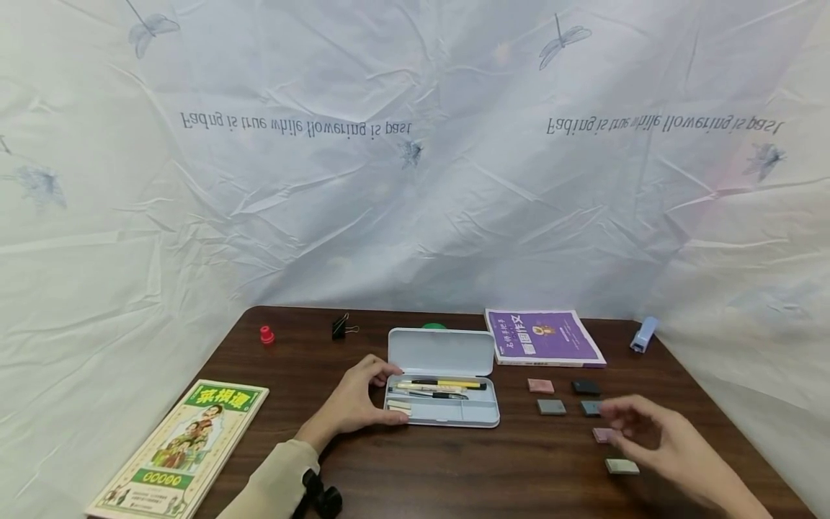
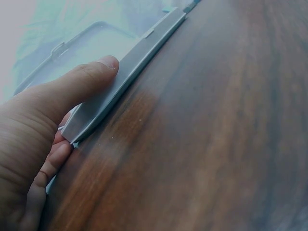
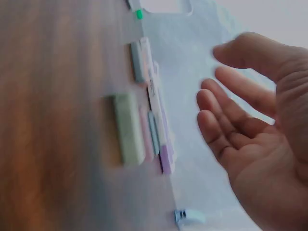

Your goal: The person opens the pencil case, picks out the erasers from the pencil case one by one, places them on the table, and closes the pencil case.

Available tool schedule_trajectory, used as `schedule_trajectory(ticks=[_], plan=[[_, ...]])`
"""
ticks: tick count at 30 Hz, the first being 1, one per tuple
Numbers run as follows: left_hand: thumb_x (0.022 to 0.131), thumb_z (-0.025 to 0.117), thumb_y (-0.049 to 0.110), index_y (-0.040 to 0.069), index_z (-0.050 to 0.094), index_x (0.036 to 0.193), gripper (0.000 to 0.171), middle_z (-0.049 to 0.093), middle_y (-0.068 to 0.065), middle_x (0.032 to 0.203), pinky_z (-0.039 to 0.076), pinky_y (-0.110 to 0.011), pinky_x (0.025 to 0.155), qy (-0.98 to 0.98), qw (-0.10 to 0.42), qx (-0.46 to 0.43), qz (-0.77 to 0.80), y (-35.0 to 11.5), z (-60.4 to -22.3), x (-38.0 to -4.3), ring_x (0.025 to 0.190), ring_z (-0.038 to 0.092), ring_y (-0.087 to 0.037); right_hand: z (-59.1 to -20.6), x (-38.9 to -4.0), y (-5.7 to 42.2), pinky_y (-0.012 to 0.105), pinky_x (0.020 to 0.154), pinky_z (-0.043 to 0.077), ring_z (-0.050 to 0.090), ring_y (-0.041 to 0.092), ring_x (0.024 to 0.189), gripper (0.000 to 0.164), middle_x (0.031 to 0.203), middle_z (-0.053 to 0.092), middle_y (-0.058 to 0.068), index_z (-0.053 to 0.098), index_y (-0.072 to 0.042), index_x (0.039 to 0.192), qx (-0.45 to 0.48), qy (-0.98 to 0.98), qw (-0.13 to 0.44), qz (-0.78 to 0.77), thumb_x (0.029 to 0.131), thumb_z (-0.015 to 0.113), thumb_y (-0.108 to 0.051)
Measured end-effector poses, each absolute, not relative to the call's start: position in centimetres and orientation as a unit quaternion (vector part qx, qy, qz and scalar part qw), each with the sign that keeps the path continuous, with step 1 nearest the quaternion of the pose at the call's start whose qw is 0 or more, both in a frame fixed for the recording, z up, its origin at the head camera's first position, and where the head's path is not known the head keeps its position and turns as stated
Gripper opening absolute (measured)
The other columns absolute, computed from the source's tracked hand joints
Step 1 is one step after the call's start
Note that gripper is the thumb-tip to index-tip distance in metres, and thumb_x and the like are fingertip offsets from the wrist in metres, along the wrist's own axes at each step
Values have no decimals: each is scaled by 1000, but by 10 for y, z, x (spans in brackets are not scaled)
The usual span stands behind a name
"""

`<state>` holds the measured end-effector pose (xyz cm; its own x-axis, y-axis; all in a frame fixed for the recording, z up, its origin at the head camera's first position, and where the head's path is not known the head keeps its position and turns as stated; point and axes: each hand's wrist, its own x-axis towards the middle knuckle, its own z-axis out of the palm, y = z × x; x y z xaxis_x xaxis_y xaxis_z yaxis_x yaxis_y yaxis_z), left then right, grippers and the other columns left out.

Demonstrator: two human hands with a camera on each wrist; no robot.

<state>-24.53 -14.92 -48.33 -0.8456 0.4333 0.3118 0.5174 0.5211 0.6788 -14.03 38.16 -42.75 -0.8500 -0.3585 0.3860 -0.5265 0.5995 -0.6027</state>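
Note:
An open pale blue pencil case (image 1: 480,412) lies mid-table, its lid raised at the back. Pens and a yellow pencil (image 1: 454,383) lie in its rear part, with cream blocks (image 1: 399,407) at the left of the front part. My left hand (image 1: 353,396) grips the case's left end, thumb on the front edge and fingers behind. Over the right side of the table hovers my right hand (image 1: 661,440), fingers loosely bent and holding nothing. Below and beside it lie small eraser-like blocks: pale green (image 1: 622,466), pinkish purple (image 1: 603,435), blue-grey (image 1: 591,409), grey (image 1: 551,407), pink (image 1: 541,386) and black (image 1: 586,387).
A purple book (image 1: 547,337) lies behind the blocks, with a light blue stapler (image 1: 644,334) to its right. At the back left are a black binder clip (image 1: 340,328) and a small red object (image 1: 266,334). A green-and-yellow booklet (image 1: 181,447) lies front left.

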Motion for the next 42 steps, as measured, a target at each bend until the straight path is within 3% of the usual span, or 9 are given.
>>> schedule_trajectory(ticks=[5, 10, 19, 25, 36, 42], plan=[[76, 102, 56, 21, 75, 137, 75, 64, 4, 128, 59, -36, 102, -869, 53, -272, -409, -150, -484, -246, 113, 64, -15, -404, -157, 353, 16, 86, 59, 74, 7, 99, 50, 121, 76, -9, 69, -3, 138, 237, -870, 164, 400, 93, 84, 10], [77, 102, 55, 20, 75, 137, 75, 64, 3, 128, 60, -37, 102, -867, 53, -275, -412, -150, -484, -246, 113, 64, -16, -387, -173, 322, 16, 90, 59, 73, 6, 105, 52, 126, 74, -7, 68, -7, 143, 248, -856, 176, 419, 96, 84, 6], [77, 102, 56, 22, 74, 137, 75, 64, 4, 127, 60, -40, 102, -869, 47, -267, -413, -151, -486, -245, 112, 64, -16, -374, -204, 264, 20, 101, 58, 71, 15, 118, 61, 139, 71, 15, 65, -7, 150, 297, -820, 152, 466, 95, 87, 2], [76, 102, 58, 24, 75, 136, 75, 64, 5, 127, 59, -37, 102, -869, 48, -265, -414, -150, -487, -246, 112, 63, -14, -364, -222, 225, 23, 102, 58, 69, 20, 119, 56, 136, 72, 13, 67, -4, 147, 336, -784, 141, 503, 95, 85, 6], [76, 102, 59, 25, 74, 137, 75, 64, 5, 127, 59, -36, 102, -869, 48, -263, -416, -151, -487, -247, 112, 63, -13, -345, -237, 163, 35, 104, 61, 69, 18, 122, 54, 137, 70, 14, 65, -3, 149, 378, -741, 119, 542, 98, 81, 6], [77, 102, 56, 22, 74, 137, 75, 64, 2, 127, 59, -38, 102, -866, 47, -268, -420, -150, -486, -247, 113, 64, -16, -349, -243, 138, 39, 102, 62, 70, 33, 119, 52, 135, 71, 14, 66, -6, 149, 383, -750, 90, 532, 100, 82, 0]])
